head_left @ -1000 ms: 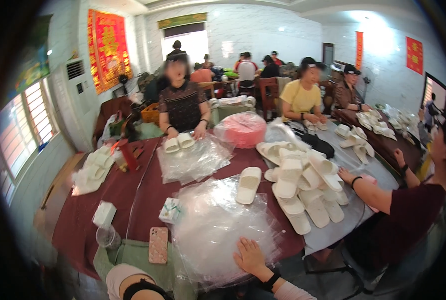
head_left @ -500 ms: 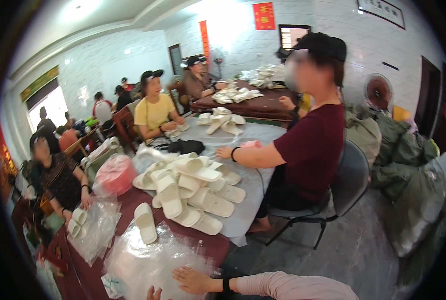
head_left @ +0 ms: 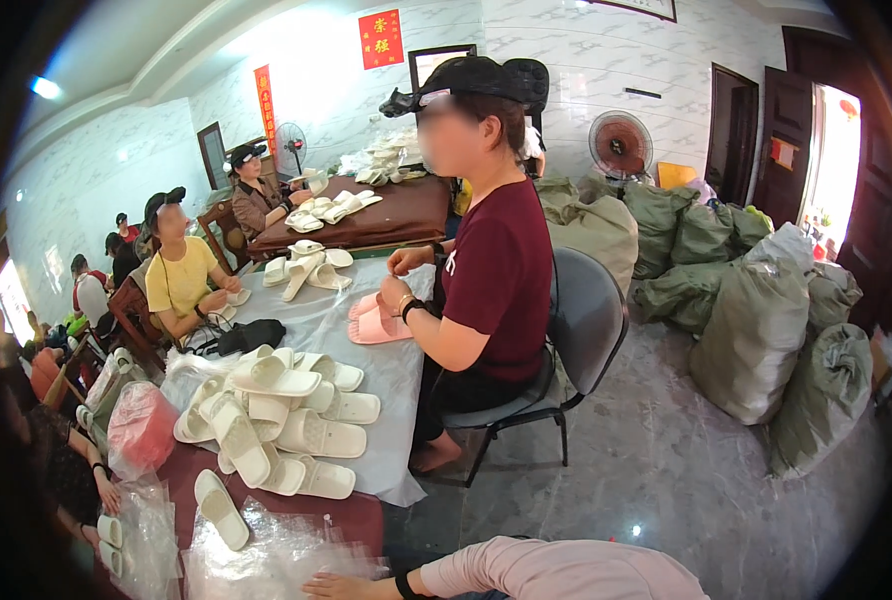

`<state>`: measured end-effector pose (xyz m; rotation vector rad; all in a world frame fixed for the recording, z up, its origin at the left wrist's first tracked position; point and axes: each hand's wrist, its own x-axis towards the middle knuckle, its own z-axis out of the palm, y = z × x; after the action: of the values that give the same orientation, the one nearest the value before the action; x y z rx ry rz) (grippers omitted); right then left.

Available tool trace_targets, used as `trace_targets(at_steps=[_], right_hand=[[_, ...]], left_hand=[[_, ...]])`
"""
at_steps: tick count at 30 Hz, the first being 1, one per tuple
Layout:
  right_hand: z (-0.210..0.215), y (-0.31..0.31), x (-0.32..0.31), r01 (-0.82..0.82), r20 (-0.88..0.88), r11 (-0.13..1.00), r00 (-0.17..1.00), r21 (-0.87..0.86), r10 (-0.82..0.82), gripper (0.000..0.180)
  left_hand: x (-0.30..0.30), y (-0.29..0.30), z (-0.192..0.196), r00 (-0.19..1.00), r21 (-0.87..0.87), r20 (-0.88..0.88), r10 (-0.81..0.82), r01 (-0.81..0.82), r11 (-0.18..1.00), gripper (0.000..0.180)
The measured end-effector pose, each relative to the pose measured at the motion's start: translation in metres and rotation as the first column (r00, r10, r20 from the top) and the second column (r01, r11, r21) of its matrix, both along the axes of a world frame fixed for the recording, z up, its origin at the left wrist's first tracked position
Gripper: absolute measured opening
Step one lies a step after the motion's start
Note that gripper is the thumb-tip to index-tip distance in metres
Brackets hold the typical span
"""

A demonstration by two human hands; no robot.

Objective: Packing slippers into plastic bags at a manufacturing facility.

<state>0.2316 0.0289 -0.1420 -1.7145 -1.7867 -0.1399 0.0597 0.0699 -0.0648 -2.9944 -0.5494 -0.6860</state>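
Observation:
My right hand lies at the lower edge of the view, partly cut off, with its fingers stretched out on a stack of clear plastic bags. A black band circles that wrist below a pale pink sleeve. Nothing shows in the hand. My left hand is out of view. Just beyond the bags, a single cream slipper rests on the dark red tabletop. Behind it rises a heap of cream slippers, loosely piled on a grey plastic sheet.
A co-worker in a maroon shirt sits by a pink pair of slippers. A pink bundle in plastic stands left of the heap. Another person's slippers lie at far left. Stuffed sacks line the right side.
The view has swung right, so the table things sit further left. My left hand has left the picture. The maroon-shirted co-worker has drawn both hands in near the pink slippers.

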Motion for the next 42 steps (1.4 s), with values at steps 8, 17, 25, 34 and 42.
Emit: trace_targets(at_steps=[8,17,25,34,42], right_hand=[[0.115,-0.108,0.050,0.142,-0.230,0.978,0.968,0.153,-0.104,0.050],[0.265,-0.377,0.212,0.772,-0.746,-0.171,0.490,0.612,-0.451,0.073],[0.302,-0.552,0.289,0.930,-0.886,-0.332,-0.013,0.160,-0.464,0.080],[0.322,-0.579,0.314,0.933,-0.702,-0.349,-0.189,0.090,-0.686,0.084],[0.338,-0.555,0.308,0.918,-0.694,-0.397,-0.300,-0.022,-0.654,0.078]], left_hand=[[-0.003,-0.003,-0.001,0.997,-0.020,-0.034,0.075,-0.076,0.997,0.035],[0.000,-0.007,0.007,0.996,0.038,-0.024,0.089,-0.088,0.995,0.033],[-0.005,0.001,-0.012,0.990,0.066,-0.019,0.138,-0.136,0.988,0.035],[0.000,-0.002,-0.005,0.995,0.009,-0.068,0.071,-0.070,0.997,0.033],[-0.009,0.003,-0.017,0.992,0.007,-0.072,0.104,-0.103,0.995,0.038]])
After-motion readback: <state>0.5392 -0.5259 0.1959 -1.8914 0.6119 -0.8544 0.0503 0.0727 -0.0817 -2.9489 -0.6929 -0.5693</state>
